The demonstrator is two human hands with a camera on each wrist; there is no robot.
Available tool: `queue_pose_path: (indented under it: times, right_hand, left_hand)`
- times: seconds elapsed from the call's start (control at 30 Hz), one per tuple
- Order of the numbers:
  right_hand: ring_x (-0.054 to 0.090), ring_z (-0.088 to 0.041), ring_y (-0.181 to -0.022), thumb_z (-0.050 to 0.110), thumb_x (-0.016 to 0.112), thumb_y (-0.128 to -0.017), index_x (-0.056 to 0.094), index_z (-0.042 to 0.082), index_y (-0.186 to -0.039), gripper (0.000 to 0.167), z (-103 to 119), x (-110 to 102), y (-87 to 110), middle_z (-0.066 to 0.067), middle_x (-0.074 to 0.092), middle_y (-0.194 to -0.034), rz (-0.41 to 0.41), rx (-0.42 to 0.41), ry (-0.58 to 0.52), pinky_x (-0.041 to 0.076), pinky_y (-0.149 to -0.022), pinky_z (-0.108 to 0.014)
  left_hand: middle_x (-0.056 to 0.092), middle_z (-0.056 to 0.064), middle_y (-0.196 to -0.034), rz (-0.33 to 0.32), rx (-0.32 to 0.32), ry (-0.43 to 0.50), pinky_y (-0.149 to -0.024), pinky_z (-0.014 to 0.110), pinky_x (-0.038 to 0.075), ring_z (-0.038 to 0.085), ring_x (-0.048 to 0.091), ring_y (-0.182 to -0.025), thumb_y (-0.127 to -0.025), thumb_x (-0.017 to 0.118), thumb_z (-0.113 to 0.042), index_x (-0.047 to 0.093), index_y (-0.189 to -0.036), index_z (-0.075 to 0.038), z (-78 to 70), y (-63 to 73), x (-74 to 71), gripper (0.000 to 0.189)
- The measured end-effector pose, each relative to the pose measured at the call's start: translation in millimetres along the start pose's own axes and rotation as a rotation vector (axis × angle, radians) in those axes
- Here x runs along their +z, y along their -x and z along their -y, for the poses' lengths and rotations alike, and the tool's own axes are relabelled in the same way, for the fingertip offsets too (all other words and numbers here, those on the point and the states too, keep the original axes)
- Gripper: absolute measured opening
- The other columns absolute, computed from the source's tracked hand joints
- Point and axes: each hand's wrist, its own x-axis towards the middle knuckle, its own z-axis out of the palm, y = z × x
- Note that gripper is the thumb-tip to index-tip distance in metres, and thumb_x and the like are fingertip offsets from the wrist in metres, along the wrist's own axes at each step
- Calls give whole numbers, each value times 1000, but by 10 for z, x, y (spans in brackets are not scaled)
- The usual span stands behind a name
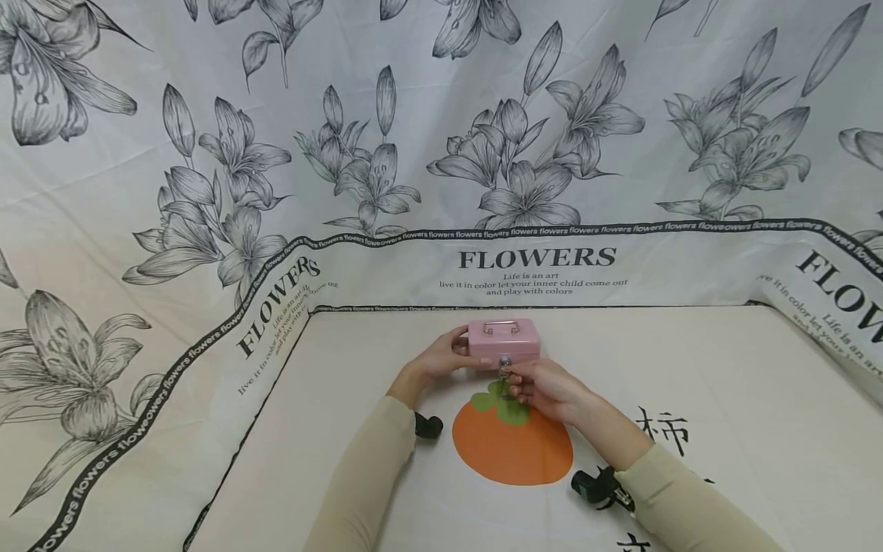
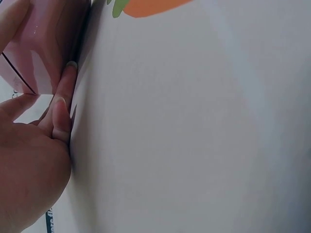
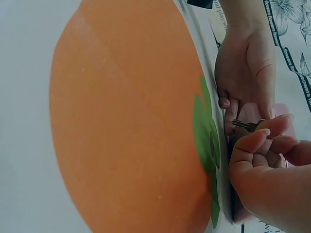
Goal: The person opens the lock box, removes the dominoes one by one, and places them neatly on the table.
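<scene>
A small pink cash box [image 1: 497,345] with a metal handle [image 1: 501,328] on its lid stands closed on the table. My left hand [image 1: 441,357] holds it at its left side, thumb along the front; in the left wrist view, fingers [image 2: 68,87] touch its lower side. At the round front lock [image 1: 505,360], my right hand [image 1: 552,389] pinches a small key. In the right wrist view a key's toothed blade [image 3: 244,125] sticks out past the fingertips, pointing away from the box. Whether another key sits in the lock is hidden by the fingers.
An orange persimmon print [image 1: 513,445] with green leaves lies flat on the white tabletop [image 1: 359,368], with black characters [image 1: 662,431] to its right. Flower-printed cloth [image 1: 386,276] walls off the back and sides. Dark wrist cameras [image 1: 599,489] are strapped at both sleeves.
</scene>
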Motion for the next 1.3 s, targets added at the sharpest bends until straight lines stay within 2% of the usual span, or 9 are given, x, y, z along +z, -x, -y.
queue_pose_path:
  times: [0.13,0.3,0.37,0.5,0.73,0.97,1.13,1.3]
  right_hand:
    - [50,-15,-75,11,40,-109,54,-11,-111,26,1,-8,-4,-1,49,-78,-23,-25,67,42,-71,-28]
    - [53,-16,-74,14,48,-108,60,-6,-93,27,5,-2,9,-3,53,-75,-77,-61,195,44,-71,-30]
    - [53,-17,-73,14,51,-107,63,-7,-92,28,7,9,20,-3,54,-74,-97,-75,246,45,-71,-31]
    - [53,-17,-73,14,52,-106,67,-11,-102,29,19,29,61,-5,56,-73,-127,-105,352,47,-70,-31]
    - [55,-20,-79,14,53,-105,65,-14,-120,34,61,45,135,-14,61,-88,-166,-167,506,51,-71,-34]
    - [57,-22,-82,17,58,-103,67,-9,-119,32,82,-24,159,-19,65,-97,-179,-244,660,51,-70,-34]
    - [60,-22,-85,22,65,-101,69,-3,-115,30,112,-88,172,-16,69,-100,-205,-285,772,50,-69,-31]
    - [64,-22,-87,21,69,-98,70,-2,-111,27,130,-155,187,-11,71,-98,-207,-383,884,51,-73,-33]
  left_hand:
    - [57,12,-141,-2,-4,2,-109,48,41,24,56,-124,-79,90,-34,35,-160,-18,2,-5,-1,98]
    - [58,13,-142,1,-8,1,-112,49,38,26,56,-127,-80,89,-33,34,-160,-17,5,-5,-1,98]
    - [57,14,-142,1,-8,4,-113,50,37,26,56,-128,-81,89,-32,34,-160,-17,9,-1,-4,97]
    - [57,13,-143,4,-5,-2,-114,50,36,26,55,-129,-80,89,-32,35,-160,-18,16,4,-8,97]
    - [60,10,-138,5,2,-15,-112,49,38,23,57,-124,-79,90,-33,36,-160,-20,22,0,-10,98]
    - [61,9,-138,6,3,-7,-113,48,38,23,57,-125,-81,89,-30,36,-160,-19,9,10,-11,96]
    - [62,9,-136,13,7,12,-112,48,39,23,57,-123,-81,89,-28,37,-159,-19,15,6,-13,95]
    - [64,6,-131,22,12,28,-111,46,39,20,59,-119,-80,90,-26,36,-159,-17,30,-11,-18,95]
